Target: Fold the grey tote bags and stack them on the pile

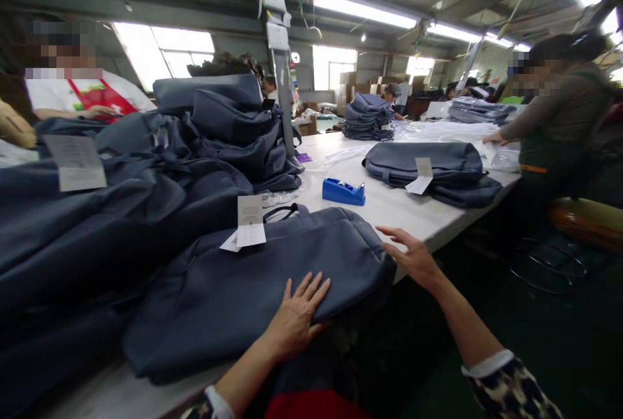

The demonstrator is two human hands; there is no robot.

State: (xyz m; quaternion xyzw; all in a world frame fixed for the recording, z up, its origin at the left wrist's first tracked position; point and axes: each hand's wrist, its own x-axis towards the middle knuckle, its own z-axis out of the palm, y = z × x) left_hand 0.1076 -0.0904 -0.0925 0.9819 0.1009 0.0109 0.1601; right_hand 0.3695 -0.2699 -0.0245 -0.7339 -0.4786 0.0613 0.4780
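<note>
A dark blue bag (219, 289) lies on its side along the table's near edge, its short handle (285, 213) at the far side. White paper tags (250, 221) rest on top of it. My left hand (298, 315) lies on the bag's front part with the fingers spread; the thumb reaches over the near edge. At the bag's right end is my right hand (409, 255), fingers apart and stretched toward the corner. Its fingertips are at the bag's edge; whether they touch it I cannot tell.
A blue tape dispenser (343, 192) stands behind the bag on the white table (311, 146). More blue bags are heaped at left (209, 146), and others lie at right (428, 163). A metal post (282, 95) rises from the table. Co-workers stand left (87, 98) and right (559, 101).
</note>
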